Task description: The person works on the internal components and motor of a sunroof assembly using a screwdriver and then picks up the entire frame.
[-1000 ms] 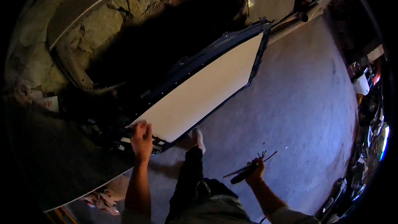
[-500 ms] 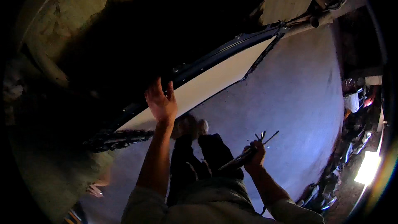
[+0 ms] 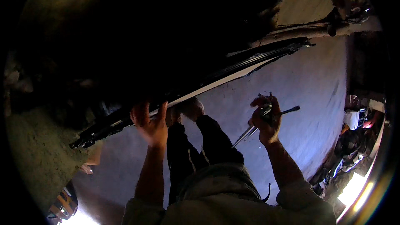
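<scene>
My left hand (image 3: 151, 126) is at the near edge of a long dark-framed panel (image 3: 233, 76) with a pale face. Its thumb and fingers sit on either side of the edge and seem to grip it, though the fingertips fade into shadow. To the right, over the pale floor, my right hand (image 3: 267, 121) is closed around several thin tools (image 3: 246, 135). One tool with a flat, dark tip (image 3: 291, 110) sticks out to the right, while slim shafts point down to the left. Their exact kind cannot be made out.
My legs (image 3: 214, 137) stand between the hands, feet close under the panel. A wooden pole (image 3: 308, 32) runs behind it. Assorted clutter (image 3: 350, 141) and a bright light (image 3: 352, 188) line the right side. Another person's hand (image 3: 86, 168) shows at lower left, near a dark-and-orange object (image 3: 64, 203).
The panel has tilted, so its pale face now shows as a thin strip. My left hand has come down onto its edge. The right hand has risen with the tools, which have turned.
</scene>
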Demonstrator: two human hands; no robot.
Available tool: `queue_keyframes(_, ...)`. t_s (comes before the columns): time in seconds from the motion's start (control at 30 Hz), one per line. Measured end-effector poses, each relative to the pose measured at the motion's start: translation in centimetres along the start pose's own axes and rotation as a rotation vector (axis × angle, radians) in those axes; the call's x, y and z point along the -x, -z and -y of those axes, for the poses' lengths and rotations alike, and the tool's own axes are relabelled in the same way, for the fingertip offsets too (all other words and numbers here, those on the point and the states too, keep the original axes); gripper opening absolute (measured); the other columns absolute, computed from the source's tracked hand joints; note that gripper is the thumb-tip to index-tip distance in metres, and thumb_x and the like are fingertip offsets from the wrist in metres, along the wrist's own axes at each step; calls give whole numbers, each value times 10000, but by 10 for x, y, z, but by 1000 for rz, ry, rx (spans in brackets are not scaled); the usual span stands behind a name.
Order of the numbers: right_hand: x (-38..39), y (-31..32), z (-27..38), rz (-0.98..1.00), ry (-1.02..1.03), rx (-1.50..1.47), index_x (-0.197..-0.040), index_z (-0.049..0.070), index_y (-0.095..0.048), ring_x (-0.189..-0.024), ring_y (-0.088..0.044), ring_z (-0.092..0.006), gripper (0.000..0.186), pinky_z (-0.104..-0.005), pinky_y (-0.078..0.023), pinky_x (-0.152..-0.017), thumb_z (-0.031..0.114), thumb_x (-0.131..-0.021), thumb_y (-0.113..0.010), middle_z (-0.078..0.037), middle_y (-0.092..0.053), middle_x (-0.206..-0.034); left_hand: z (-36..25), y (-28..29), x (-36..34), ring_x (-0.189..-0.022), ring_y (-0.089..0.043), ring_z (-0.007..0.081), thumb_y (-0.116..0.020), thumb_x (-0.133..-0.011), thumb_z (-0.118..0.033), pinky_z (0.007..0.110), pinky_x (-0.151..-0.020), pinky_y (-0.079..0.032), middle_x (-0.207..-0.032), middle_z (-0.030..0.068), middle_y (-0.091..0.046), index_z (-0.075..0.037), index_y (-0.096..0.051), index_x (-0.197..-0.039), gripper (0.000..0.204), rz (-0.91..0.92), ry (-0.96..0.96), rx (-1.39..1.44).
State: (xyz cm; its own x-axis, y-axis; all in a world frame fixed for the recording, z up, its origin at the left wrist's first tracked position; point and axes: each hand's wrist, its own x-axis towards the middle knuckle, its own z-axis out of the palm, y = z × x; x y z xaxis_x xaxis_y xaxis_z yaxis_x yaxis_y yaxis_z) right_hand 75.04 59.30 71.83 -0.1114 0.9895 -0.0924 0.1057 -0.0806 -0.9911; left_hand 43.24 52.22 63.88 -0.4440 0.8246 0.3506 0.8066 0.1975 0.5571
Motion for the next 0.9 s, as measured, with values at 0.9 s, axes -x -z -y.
queue_keyframes(0.9,-73,40,-32,-39,60,95,-1172,36,-513,-863,-602,-158,409,-274,-487,-747,196,-834,-678,-84,-654,-965,-54,68,113,-1037,-566,291,-796,-737,-252,452,-896,-468,-1187,150,-516,-45,-568,-1169,531,220,934,574)
